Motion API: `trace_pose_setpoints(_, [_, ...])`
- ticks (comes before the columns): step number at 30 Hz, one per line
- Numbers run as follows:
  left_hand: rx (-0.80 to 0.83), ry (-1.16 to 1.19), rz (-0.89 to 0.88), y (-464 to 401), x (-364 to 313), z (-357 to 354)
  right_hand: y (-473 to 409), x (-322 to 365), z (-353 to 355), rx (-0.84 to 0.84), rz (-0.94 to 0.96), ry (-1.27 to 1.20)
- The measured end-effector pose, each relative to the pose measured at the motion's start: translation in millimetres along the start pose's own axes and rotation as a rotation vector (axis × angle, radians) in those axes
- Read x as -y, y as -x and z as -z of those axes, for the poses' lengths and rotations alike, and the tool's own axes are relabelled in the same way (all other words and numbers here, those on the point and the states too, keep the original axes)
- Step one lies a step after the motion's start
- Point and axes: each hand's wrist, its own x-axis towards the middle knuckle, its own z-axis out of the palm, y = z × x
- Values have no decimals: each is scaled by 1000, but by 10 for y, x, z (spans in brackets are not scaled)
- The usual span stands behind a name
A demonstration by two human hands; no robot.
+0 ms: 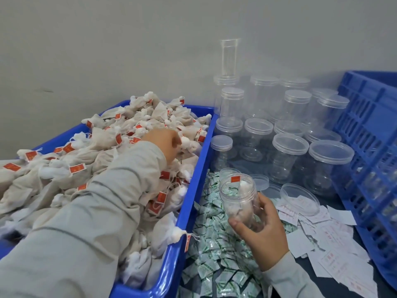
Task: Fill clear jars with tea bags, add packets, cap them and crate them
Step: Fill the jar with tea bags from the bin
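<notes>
My left hand (165,145) over heaped white tea bags with red tags (107,151) in the blue plastic tub (187,211), fingers hidden — can't tell grip, my right hand (262,231) fingers curled round an open clear plastic jar (238,196) holding a few bags — above green-white packets (214,254) beside tub's right edge.

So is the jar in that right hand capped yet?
No: the jar in the right hand is open-topped, tea bags showing inside.

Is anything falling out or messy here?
Yes. One white cloth tea bag hangs over the rim of the blue plastic bin, its red tag dangling outside above the green-and-white packets. White paper slips lie scattered loose on the dark table.
</notes>
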Motion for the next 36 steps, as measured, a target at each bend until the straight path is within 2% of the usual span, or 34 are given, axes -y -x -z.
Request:
trace_pose_setpoints(2, [249, -288, 0, -15, 11, -83, -5, -5, -8, 4, -2, -9])
trace_pose_setpoints(3, [315, -376, -18, -19, -4, -124, -4, -10, -5, 5, -3, -12])
trace_pose_setpoints(8, [366, -438, 12, -92, 7, -150, 2, -38, 19, 13, 2, -10])
trace_pose_setpoints(11, [330, -429, 13, -90, 36, -131, -3, -53, 14, 17, 6, -6])
trace_pose_setpoints(14, [176, -215, 50, -62, 41, -32, -3, -60, 7, 17, 13, 9])
trace_pose_setpoints(16, [29, 32, 29, -22, 27, 45, -2, -64, 3, 10, 18, 7])
trace_pose_setpoints(18, [-31, 326, -17, 42, -37, 94, -2, -66, 4, 5, 17, 13])
trace_pose_setpoints(21, [140, 853, -97, 210, -255, 129, -1, -59, 7, 19, 17, 26])
trace_pose_setpoints(23, [238, 931, -175, 308, -376, 86, -3, -47, -1, 16, 33, 39])
trace_pose_setpoints(26, [251, 800, -330, 406, -485, -59, -19, -60, -7, 21, 47, 37])
trace_pose_setpoints(30, [104, 316, -563, 450, -510, -153, -10, -61, -7, 11, 55, 37])
trace_pose_setpoints(34, [154, 235, -593, 486, -535, -160, 7, -34, -7, 21, 82, 66])
trace_pose_setpoints(36, [248, 277, -571, 526, -567, -170, -6, -37, -8, 12, 103, 102])
